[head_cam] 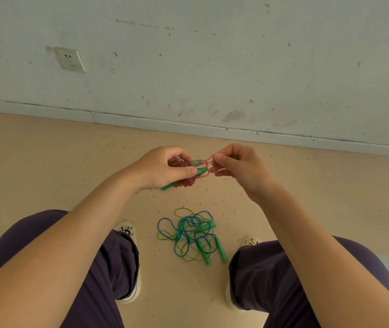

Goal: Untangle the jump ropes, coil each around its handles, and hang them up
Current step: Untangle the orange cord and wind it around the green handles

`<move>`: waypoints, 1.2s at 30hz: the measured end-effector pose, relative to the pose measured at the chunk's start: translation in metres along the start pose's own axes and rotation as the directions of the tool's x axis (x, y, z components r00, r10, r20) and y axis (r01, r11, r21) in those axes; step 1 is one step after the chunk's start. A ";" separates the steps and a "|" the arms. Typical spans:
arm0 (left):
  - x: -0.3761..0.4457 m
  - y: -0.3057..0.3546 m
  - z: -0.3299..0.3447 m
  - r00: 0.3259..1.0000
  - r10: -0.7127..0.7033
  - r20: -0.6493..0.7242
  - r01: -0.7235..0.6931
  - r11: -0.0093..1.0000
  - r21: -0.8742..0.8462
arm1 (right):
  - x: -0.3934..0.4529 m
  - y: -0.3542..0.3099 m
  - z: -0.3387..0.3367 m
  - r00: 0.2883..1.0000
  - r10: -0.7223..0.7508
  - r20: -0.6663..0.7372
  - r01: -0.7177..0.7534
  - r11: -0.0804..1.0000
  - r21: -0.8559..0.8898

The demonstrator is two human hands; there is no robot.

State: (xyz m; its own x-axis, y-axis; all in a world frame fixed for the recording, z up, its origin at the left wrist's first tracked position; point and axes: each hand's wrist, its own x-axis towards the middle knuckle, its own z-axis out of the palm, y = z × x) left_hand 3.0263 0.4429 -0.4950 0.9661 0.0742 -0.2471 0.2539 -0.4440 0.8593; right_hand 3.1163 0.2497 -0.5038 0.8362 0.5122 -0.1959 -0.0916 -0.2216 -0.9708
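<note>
Under you is a beige floor (46, 162), and it meets the wall along the 12 o'clock side. Many small dark bits are scattered on it, mostly near the middle. At about 6 o'clock from the centre, between your two shoes, lies a tangle of blue and green jump ropes (190, 235) with green handles. Your left shoe (127, 233) stands at 7 o'clock, your right shoe (250, 241) at 5 o'clock.

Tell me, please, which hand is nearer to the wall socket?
Left. The left hand, gripping the pink rope wound on green handles, sits below and right of the wall socket; the right hand is farther right still.
</note>
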 end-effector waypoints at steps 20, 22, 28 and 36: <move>0.001 0.003 0.007 0.933 -0.044 0.357 0.167 0.933 -0.320 | -0.004 -0.012 0.004 0.987 0.025 -0.160 0.013 0.973 0.230; 0.002 0.001 0.010 0.945 -0.072 0.320 0.178 0.931 -0.317 | -0.005 -0.012 0.005 0.993 0.068 -0.094 -0.042 0.967 0.252; 0.003 0.000 0.013 0.953 -0.077 0.292 0.181 0.920 -0.348 | -0.008 -0.012 0.009 0.991 0.110 0.074 -0.124 0.969 0.214; 0.001 0.003 0.019 0.949 -0.060 0.311 0.158 0.941 -0.301 | 0.000 -0.005 0.009 0.980 -0.129 -0.152 0.112 0.987 -0.117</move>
State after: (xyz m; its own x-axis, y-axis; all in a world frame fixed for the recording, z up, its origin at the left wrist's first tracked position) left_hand 3.0274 0.4249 -0.5013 0.8871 -0.1806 -0.4248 0.4050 -0.1371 0.9040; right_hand 3.1123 0.2580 -0.5002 0.9134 0.4046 -0.0459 0.0659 -0.2582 -0.9638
